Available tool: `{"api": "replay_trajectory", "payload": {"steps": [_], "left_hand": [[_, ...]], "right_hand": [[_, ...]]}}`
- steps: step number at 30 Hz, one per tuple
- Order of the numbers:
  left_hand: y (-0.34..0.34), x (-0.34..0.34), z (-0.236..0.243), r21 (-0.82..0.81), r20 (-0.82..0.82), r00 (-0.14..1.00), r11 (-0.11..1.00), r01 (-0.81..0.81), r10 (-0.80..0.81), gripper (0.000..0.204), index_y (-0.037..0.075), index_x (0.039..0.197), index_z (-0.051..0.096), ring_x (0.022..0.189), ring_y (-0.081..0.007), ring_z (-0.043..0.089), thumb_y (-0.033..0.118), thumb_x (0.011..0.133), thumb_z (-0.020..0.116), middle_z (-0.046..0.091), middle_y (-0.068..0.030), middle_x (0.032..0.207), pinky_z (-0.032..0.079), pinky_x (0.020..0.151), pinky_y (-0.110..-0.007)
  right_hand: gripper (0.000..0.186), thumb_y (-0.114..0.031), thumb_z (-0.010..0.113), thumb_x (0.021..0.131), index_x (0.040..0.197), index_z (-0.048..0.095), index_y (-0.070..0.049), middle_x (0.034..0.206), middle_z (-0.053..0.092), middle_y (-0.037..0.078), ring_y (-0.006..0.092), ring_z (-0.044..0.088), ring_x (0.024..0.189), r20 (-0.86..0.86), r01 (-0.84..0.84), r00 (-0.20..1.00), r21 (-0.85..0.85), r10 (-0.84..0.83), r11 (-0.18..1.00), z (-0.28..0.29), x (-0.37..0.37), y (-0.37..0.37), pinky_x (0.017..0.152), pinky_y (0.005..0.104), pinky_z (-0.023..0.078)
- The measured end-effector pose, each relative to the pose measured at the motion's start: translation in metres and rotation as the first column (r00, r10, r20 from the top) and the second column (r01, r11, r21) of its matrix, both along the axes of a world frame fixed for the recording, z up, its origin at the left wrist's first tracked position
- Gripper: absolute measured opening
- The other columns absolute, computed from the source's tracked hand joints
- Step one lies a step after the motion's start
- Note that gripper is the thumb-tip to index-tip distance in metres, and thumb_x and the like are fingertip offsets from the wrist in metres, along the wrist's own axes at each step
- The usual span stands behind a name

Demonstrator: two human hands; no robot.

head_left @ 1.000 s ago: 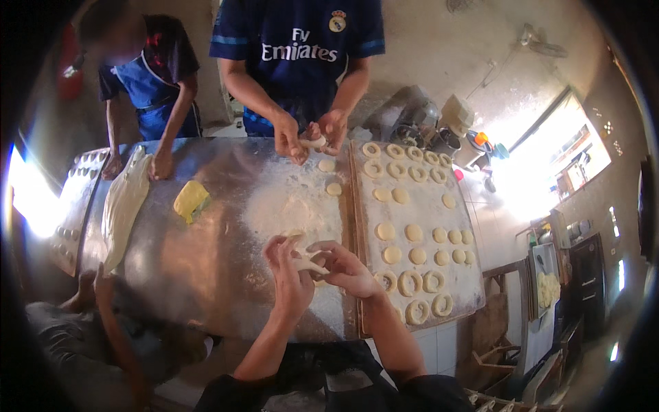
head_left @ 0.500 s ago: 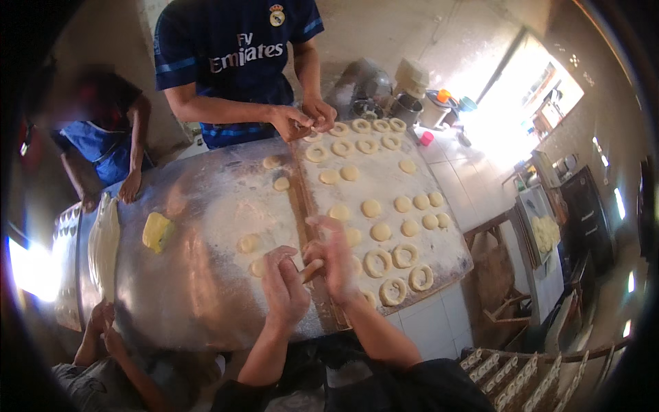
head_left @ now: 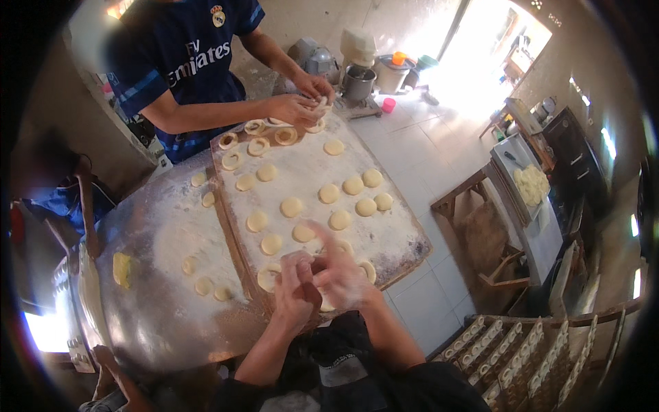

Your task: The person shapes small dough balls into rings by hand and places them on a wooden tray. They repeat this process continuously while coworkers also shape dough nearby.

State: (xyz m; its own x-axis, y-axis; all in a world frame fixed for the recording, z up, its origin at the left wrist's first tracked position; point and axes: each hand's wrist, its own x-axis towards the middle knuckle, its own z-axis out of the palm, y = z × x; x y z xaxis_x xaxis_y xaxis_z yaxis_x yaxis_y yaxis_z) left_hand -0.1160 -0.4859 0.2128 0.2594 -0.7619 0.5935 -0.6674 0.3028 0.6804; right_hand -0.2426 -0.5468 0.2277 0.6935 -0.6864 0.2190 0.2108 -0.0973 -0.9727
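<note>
Above the near edge of a floured board [head_left: 384, 250], my two hands are close together. My left hand [head_left: 295, 292] has its fingers curled; what lies inside them, if anything, is hidden. My right hand [head_left: 343, 280] presses near it, one finger stretched forward and the rest smeared by motion. Just left of them a dough ring [head_left: 268, 277] lies partly covered, and another dough ring [head_left: 368, 272] shows to their right. Farther up the board are several flattened dough rounds, among them a dough round [head_left: 304, 232] just beyond my fingers.
Across the table a person in a dark blue shirt handles a dough ring [head_left: 316, 104]. On the metal tabletop [head_left: 165, 305] are dough rounds, a yellow block [head_left: 122, 270] and a long dough strip [head_left: 89, 292] by other people. A rack of dough rings [head_left: 511, 367] stands at lower right.
The view has swung right, so the board and table sit farther left. My hands now hover over the board's near edge, still close together. The person opposite has bent farther over the rings.
</note>
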Motion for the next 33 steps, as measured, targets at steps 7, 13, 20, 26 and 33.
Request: {"api": "replay_trajectory", "payload": {"steps": [7,13,20,26,33], "left_hand": [[-0.032,-0.054,0.009,0.070,-0.086,0.971,0.970,0.231,-0.225,0.013,-0.003,0.106,0.051,0.077,-0.0352,0.065,0.004,0.099,0.043,0.061,-0.0191,0.092,0.052,0.068,-0.040],[-0.057,-0.089,0.012,0.205,-0.176,0.965,0.952,0.229,-0.194,0.012,0.003,0.110,0.050,0.078,-0.0390,0.066,0.011,0.102,0.044,0.062,-0.0186,0.095,0.052,0.067,-0.046],[-0.073,-0.120,0.001,0.321,-0.213,0.945,0.896,0.307,-0.248,0.018,0.007,0.112,0.046,0.077,-0.0448,0.064,0.021,0.105,0.038,0.064,-0.0212,0.089,0.051,0.066,-0.048],[-0.089,-0.130,0.006,0.577,-0.456,0.869,0.680,0.453,-0.192,0.033,0.005,0.127,0.043,0.092,-0.0422,0.062,0.030,0.105,0.044,0.057,-0.0211,0.104,0.049,0.078,-0.045],[-0.115,-0.116,-0.048,0.607,0.144,0.980,0.794,0.021,-0.135,0.043,0.006,0.134,0.046,0.114,-0.0431,0.050,0.028,0.098,0.055,0.049,-0.0246,0.120,0.042,0.095,-0.052]], "right_hand": [[0.071,-0.016,0.067,0.085,0.144,0.030,-0.007,0.089,0.058,0.010,0.0144,0.057,0.078,0.218,0.058,0.966,0.345,-0.140,0.937,-0.013,-0.057,-0.015,0.065,0.0264,0.046],[0.082,-0.058,0.060,0.090,0.143,0.025,-0.006,0.082,0.062,0.009,0.0159,0.057,0.070,0.333,0.194,0.895,0.311,-0.297,0.930,-0.030,-0.097,-0.029,0.061,0.0259,0.044],[0.090,-0.074,0.039,0.091,0.145,0.024,-0.004,0.063,0.055,0.007,0.0147,0.053,0.056,0.187,0.373,0.888,0.243,-0.420,0.895,-0.020,-0.121,-0.038,0.058,0.0269,0.043],[0.072,-0.056,0.037,0.102,0.151,0.019,-0.007,0.073,0.059,0.011,0.0199,0.058,0.066,-0.133,0.393,0.919,0.261,-0.371,0.882,-0.032,-0.141,-0.046,0.065,0.0370,0.048],[0.069,-0.036,0.064,0.090,0.146,0.036,-0.006,0.095,0.062,0.018,0.0352,0.061,0.091,-0.685,0.579,0.500,-0.191,-0.530,0.793,-0.057,-0.160,-0.066,0.090,0.0453,0.045]]}}
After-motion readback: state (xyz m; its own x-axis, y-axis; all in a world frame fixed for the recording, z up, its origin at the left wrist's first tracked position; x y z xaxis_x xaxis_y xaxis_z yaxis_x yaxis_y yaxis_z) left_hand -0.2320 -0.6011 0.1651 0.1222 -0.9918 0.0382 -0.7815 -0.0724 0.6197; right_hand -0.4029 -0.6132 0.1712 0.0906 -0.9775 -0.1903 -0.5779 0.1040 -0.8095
